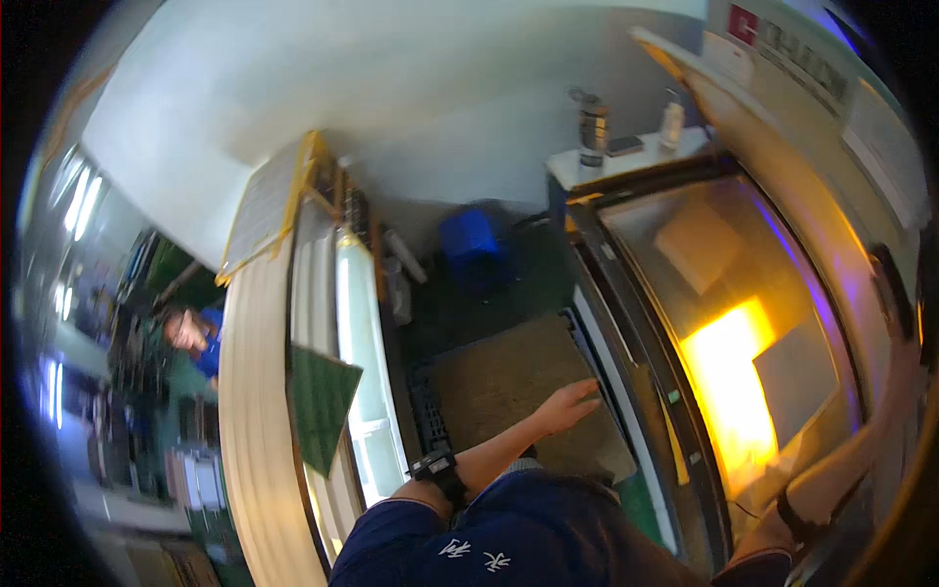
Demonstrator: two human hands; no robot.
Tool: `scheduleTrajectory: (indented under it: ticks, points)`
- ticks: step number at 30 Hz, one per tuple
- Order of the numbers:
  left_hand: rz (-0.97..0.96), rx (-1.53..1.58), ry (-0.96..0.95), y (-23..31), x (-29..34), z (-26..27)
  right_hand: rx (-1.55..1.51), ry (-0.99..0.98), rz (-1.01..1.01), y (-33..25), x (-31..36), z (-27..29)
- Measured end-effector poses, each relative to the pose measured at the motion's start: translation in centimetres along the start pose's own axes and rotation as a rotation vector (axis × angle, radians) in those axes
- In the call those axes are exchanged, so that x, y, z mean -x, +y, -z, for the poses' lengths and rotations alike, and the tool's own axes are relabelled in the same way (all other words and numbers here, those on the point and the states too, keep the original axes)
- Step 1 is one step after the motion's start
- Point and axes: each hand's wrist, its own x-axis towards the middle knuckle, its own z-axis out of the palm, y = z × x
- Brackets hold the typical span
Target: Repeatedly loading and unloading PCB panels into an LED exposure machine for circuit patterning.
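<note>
My left hand (572, 399) is stretched out flat with the fingers apart and holds nothing. It hovers over a brown floor mat (509, 382), beside the dark frame of a machine door (626, 323). A black band (437, 468) sits on that forearm. My right arm reaches up along the right side of the machine's large window (743, 323), which glows yellow inside. My right hand (905, 342) lies at a black handle (888, 284) on the door's edge. It is blurred at the picture's rim, so its grip does not show.
A white shelf (577, 168) above the machine carries a metal flask (592, 127), a phone and a small bottle. A blue bin (471, 240) stands on the floor behind. At the left are a cream curved panel (256, 411), a green sheet (323, 396) and another person in blue (196, 338).
</note>
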Motion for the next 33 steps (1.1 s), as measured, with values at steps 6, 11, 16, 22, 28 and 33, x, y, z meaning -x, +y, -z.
scheduleTrajectory:
  ticks: [6, 11, 16, 22, 28, 33]
  points:
    - [-0.224, 0.647, -0.448, 14.4, -8.5, -5.1, -0.168, -0.347, -0.132, -6.1, 12.3, -0.5]
    - [-0.070, 1.057, -0.598, 22.1, -10.9, -11.3, -0.407, -0.244, 0.009, -8.6, 22.2, -0.6]
    - [0.241, 1.535, -0.461, 18.8, -10.9, -14.2, -1.095, -0.559, 0.151, -6.1, 26.3, -2.5]
    - [0.702, 1.334, 0.141, 7.3, -10.8, -17.2, -0.464, -0.759, -0.181, 2.3, 32.1, -22.0]
    - [0.844, 1.254, 0.369, 2.8, -11.8, -19.1, -0.406, -0.714, -0.086, 2.7, 37.2, -27.6]
    - [0.873, 1.064, 0.467, 1.6, -13.1, -20.1, -0.412, -0.719, -0.061, 3.2, 36.2, -27.8]
